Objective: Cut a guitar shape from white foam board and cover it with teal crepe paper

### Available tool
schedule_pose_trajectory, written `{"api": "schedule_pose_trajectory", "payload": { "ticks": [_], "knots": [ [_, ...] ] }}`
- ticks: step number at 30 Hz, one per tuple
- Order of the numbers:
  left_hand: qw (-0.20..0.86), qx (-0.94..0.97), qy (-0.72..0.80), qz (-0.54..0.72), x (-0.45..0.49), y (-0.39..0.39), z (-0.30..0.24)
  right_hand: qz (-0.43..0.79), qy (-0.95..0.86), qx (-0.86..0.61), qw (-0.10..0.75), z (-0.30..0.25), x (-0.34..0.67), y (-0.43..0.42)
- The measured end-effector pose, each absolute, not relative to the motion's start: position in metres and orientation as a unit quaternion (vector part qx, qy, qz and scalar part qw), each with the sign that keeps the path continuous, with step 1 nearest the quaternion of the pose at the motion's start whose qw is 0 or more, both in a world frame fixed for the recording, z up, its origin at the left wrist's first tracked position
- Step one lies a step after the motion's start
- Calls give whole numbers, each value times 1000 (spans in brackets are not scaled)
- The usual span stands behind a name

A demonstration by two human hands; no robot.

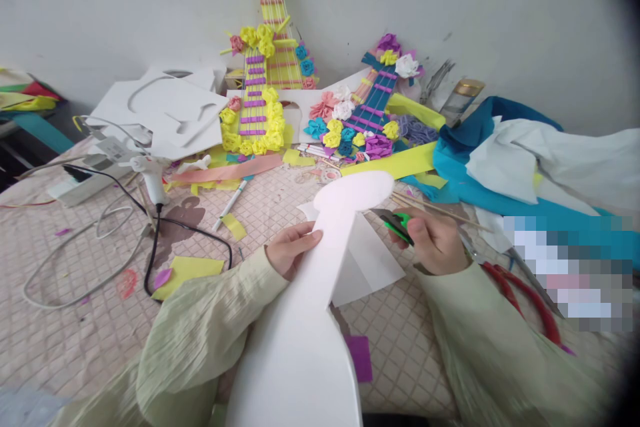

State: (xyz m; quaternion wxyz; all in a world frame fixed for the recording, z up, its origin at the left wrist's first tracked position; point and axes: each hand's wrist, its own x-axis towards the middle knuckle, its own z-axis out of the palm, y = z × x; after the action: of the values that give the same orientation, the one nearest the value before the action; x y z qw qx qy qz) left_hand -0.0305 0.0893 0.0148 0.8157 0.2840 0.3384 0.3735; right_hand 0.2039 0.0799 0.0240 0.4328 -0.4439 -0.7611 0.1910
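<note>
While the left hand [290, 251] pinches a white board [305, 320] by its neck, the right hand [438, 240] curls around, seemingly, a green cutter [400, 225]

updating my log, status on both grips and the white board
Left grip on white board, at neck. Right grip holding black-green cutter near board's edge. White sheet partly behind neck.

Decorated guitars [255, 104]: at least three, two yellow, one blue. White guitar-shaped board [303, 327]: one. Cutter [400, 225]: one. Glue gun [153, 185]: one. Red-handled tool [541, 312]: one. Lidded jar [461, 96]: one. Paper flowers [323, 105]: many.
</note>
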Motion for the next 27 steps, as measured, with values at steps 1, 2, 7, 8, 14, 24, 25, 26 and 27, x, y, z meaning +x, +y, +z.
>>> {"api": "schedule_pose_trajectory", "payload": {
  "ticks": [1, 2, 7, 8, 14, 24, 25, 26, 27],
  "knots": [
    [815, 283, 340, 374, -31, 89, 15, 200, -747, -445, 451, 25, 203, 80],
    [815, 282, 342, 373, -31, 89, 15, 207, -734, -443, 471, 26, 203, 79],
    [815, 279, 344, 372, -30, 90, 14, 188, -744, -440, 466, 28, 203, 79],
    [815, 280, 345, 373, -30, 90, 14, 183, -755, -442, 447, 27, 203, 79],
    [811, 287, 350, 370, -30, 89, 15, 163, -790, -463, 366, 24, 204, 81],
    [813, 298, 340, 367, -32, 89, 12, -23, -818, -455, 352, 24, 202, 83],
    [812, 297, 341, 368, -32, 89, 12, -34, -818, -454, 353, 23, 202, 83],
    [812, 296, 342, 369, -32, 89, 12, -42, -817, -454, 353, 23, 202, 82],
    [811, 296, 343, 369, -32, 90, 12, -48, -817, -453, 353, 23, 202, 82]
  ]
}}
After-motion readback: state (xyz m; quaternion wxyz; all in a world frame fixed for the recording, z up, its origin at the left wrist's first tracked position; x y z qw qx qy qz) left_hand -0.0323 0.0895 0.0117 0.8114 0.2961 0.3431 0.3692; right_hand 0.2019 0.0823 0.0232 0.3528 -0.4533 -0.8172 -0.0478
